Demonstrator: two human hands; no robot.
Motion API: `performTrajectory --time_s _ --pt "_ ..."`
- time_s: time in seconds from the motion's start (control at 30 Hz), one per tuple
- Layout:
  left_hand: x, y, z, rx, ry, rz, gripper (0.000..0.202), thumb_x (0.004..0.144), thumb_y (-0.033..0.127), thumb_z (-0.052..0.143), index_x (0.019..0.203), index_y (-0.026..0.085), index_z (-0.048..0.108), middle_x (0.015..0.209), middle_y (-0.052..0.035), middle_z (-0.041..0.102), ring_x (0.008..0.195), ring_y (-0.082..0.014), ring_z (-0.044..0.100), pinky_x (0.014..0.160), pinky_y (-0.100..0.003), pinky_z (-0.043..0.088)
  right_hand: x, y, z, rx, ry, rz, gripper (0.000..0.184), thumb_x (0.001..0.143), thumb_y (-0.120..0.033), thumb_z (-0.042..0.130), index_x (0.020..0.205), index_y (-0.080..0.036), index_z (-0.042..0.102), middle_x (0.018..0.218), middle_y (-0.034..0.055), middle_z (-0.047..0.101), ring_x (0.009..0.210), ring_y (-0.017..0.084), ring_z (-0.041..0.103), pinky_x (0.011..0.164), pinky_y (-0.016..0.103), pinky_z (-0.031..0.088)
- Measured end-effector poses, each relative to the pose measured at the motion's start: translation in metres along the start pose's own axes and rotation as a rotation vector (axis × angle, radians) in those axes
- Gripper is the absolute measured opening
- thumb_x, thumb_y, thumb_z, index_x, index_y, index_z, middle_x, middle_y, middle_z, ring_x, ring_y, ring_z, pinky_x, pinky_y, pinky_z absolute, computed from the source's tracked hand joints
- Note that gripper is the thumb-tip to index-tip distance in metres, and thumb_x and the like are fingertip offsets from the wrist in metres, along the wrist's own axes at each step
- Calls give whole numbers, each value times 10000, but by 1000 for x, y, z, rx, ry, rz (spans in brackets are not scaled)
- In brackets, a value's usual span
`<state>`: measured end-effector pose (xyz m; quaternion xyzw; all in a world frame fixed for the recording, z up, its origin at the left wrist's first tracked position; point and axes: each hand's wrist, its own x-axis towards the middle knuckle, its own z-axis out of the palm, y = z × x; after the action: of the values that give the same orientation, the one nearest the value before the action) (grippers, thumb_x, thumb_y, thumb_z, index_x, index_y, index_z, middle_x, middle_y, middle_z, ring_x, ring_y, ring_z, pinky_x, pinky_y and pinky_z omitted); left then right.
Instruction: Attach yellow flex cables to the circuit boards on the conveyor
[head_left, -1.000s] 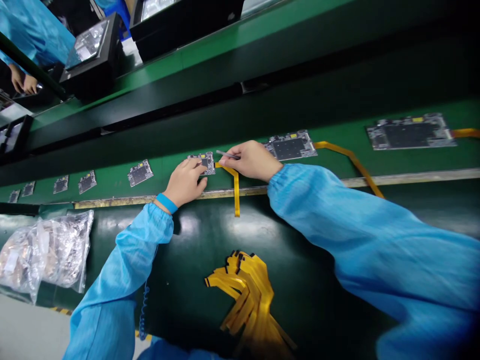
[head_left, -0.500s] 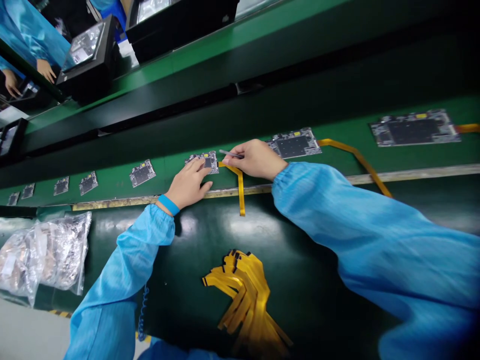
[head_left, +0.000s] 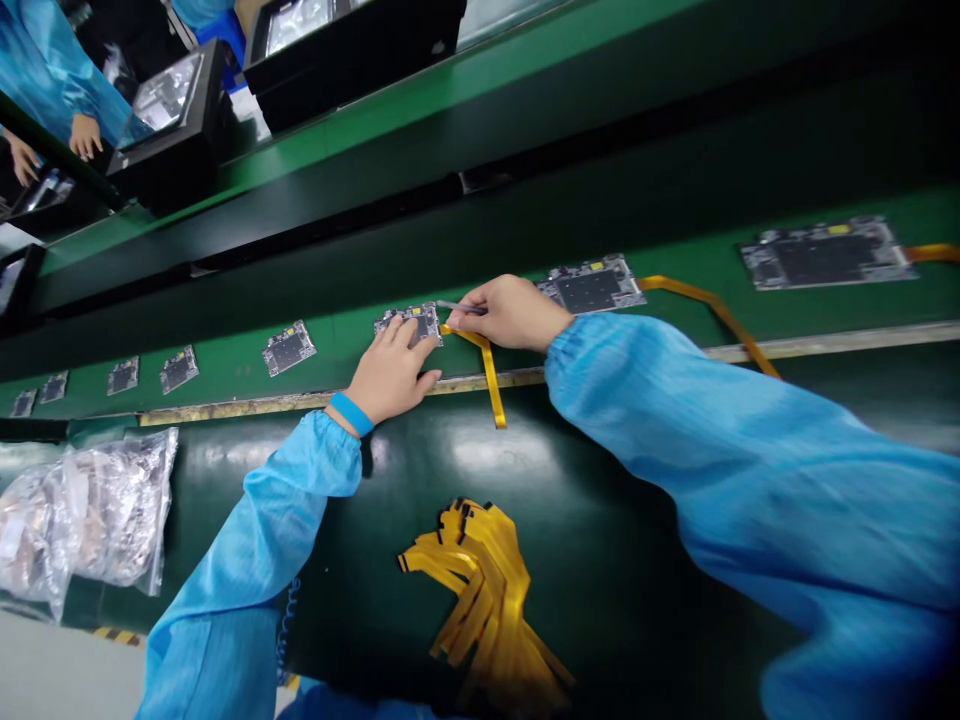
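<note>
My left hand [head_left: 391, 378] lies over a small circuit board [head_left: 428, 322] on the green line, its fingers stretched out and resting on the board's face. Beside it, my right hand [head_left: 510, 312] is closed round a thin grey stick-like tool [head_left: 459, 307], whose tip points left at the board's right edge. A yellow-orange flat flex cable [head_left: 491, 372] runs from that edge under my right fingertips and bends down over the front rail. Whether my fingers also pinch the cable is hidden. A pile of such flex cables [head_left: 487, 580] lies on the dark green surface nearer me.
More boards lie along the line: one [head_left: 289, 348] to the left, one with a cable [head_left: 592, 287] behind my right hand, another [head_left: 825, 255] far right. Clear plastic bags [head_left: 90, 515] sit at left. Black boxes [head_left: 172, 120] and another person's hand [head_left: 85, 136] are at upper left.
My left hand has shifted slightly right with its fingers still on the board. The cable's hanging end has swung a little to the right. My right hand keeps the tool at the board's edge.
</note>
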<state>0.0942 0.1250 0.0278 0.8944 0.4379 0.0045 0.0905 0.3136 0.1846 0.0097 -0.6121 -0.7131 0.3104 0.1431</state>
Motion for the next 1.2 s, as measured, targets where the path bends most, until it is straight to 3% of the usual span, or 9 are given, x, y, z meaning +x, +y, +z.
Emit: performTrajectory --time_s 0.23,0.4,0.53,0.63,0.87,1.2 --pt "10 34 4 141 -11 -101 660 1028 505 596 1590 177 480 1629 -240 449 1531 -473 387 1227 -637 353 -1 5 -2 -38 20 14 193 832 -361 709 836 -229 849 662 0 743 651 176 653 570 266 445" --pt "17 49 8 172 2 -144 663 1039 526 564 1578 145 502 1630 -250 448 1513 -496 394 1216 -669 354 -6 9 -4 -82 31 -6 213 838 -412 713 850 -245 845 692 10 753 665 199 669 594 288 446" --pt "20 53 9 141 5 -149 643 1042 517 560 1555 130 532 1625 -258 443 1517 -506 386 1223 -679 345 -14 14 -6 -141 125 -51 355 927 -544 626 898 -262 840 882 52 801 797 256 708 629 325 448" --pt "22 55 10 129 8 -145 626 1040 503 568 1546 135 543 1627 -258 438 1513 -510 387 1220 -685 343 -17 15 -8 -180 158 -93 380 970 -537 557 955 -282 839 1007 49 809 866 261 709 641 327 444" --pt "28 61 13 142 30 -142 654 1037 522 575 1566 142 517 1614 -254 461 1494 -510 406 1198 -689 361 -15 15 -7 -213 101 -32 250 915 -496 679 942 -283 806 873 24 791 753 219 675 599 307 389" --pt "27 57 12 52 23 -64 563 1057 462 557 1550 192 535 1647 -225 433 1532 -479 373 1236 -692 303 -26 34 -9 -251 157 -23 292 946 -545 664 901 -280 778 894 49 795 824 264 696 646 341 412"
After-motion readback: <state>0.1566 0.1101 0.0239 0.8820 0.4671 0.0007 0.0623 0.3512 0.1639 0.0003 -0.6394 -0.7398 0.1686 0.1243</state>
